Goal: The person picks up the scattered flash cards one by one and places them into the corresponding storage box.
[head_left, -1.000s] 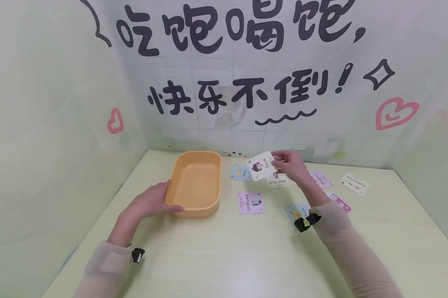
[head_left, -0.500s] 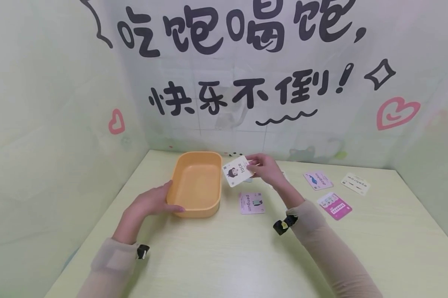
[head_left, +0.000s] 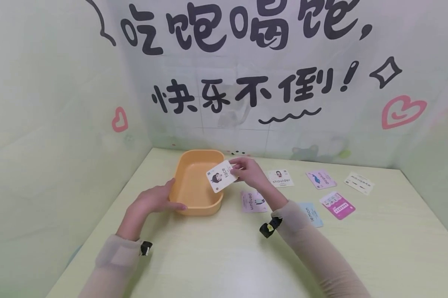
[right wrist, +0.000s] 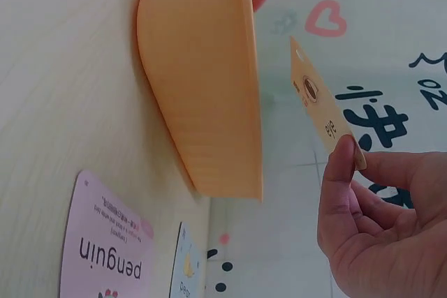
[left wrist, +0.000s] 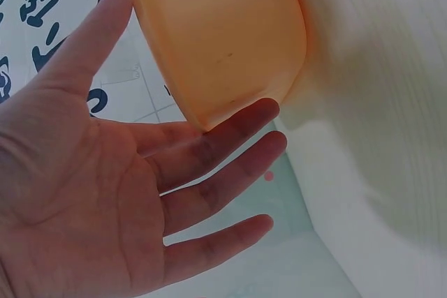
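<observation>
In the head view my right hand (head_left: 247,171) pinches a white flashcard (head_left: 221,177) marked "face" above the right rim of an orange plastic bin (head_left: 199,210). From below, in the right wrist view, the card (right wrist: 323,106) shows "eye"; whether it is one card or two together I cannot tell. My left hand (head_left: 154,198) rests against the bin's near left corner. The left wrist view has that hand (left wrist: 119,186) with straight, spread fingers, the thumb at the rim and some fingers touching the bin's wall (left wrist: 230,40).
Flashcards lie right of the bin: penguin (head_left: 250,201), shoulder (head_left: 280,179), dolphin (head_left: 320,179), eyebrow (head_left: 359,183), lemon (head_left: 312,215) and a magenta one (head_left: 338,205). The pear card (right wrist: 184,263) shows in the right wrist view. A printed cloth (head_left: 238,136) stands behind the table.
My right hand has carried the face card leftward, from over the shoulder card to above the bin's right rim. The left hand stays at the bin's corner.
</observation>
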A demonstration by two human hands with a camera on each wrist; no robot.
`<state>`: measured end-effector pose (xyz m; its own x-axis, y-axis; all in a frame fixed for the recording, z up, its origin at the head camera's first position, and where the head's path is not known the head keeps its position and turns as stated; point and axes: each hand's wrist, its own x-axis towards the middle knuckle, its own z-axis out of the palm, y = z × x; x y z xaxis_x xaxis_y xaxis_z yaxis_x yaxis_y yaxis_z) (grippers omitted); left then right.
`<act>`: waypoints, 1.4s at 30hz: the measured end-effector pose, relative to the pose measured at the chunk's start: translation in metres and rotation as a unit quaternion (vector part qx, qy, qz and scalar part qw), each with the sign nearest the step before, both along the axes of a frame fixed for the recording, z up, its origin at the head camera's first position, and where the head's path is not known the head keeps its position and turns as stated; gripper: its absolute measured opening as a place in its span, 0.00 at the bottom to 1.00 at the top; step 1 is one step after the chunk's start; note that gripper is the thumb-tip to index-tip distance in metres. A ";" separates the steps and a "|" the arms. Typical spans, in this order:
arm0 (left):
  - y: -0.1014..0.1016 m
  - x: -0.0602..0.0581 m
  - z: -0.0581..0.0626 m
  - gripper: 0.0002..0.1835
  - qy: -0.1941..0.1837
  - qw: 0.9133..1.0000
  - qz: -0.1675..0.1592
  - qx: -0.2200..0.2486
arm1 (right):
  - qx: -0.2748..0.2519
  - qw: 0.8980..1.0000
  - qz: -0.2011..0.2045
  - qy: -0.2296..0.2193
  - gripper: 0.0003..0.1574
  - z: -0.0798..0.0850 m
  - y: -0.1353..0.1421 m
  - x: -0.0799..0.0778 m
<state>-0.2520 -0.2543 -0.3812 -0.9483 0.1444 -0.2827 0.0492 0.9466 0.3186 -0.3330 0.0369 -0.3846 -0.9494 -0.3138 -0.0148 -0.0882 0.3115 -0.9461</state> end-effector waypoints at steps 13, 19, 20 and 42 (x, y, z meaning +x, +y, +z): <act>0.003 0.000 0.001 0.65 -0.012 1.000 0.012 -0.013 | 0.004 0.999 0.031 -0.011 0.23 -0.007 -0.024 0.005; 0.004 0.000 0.002 0.65 -0.012 1.000 0.013 -0.015 | 0.010 0.999 0.042 -0.023 0.23 -0.008 -0.026 0.008; 0.004 0.000 0.002 0.65 -0.012 1.000 0.014 -0.016 | 0.012 0.999 0.042 -0.025 0.23 -0.007 -0.026 0.008; 0.005 0.000 0.003 0.64 -0.019 1.000 0.019 -0.007 | 0.030 0.998 0.049 0.000 0.24 -0.007 0.003 0.014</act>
<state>-0.2516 -0.2492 -0.3780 -0.9417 0.1035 -0.3202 0.0009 0.9522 0.3053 -0.3193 0.0397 -0.3912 -0.9139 -0.4043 -0.0368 -0.1207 0.3571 -0.9262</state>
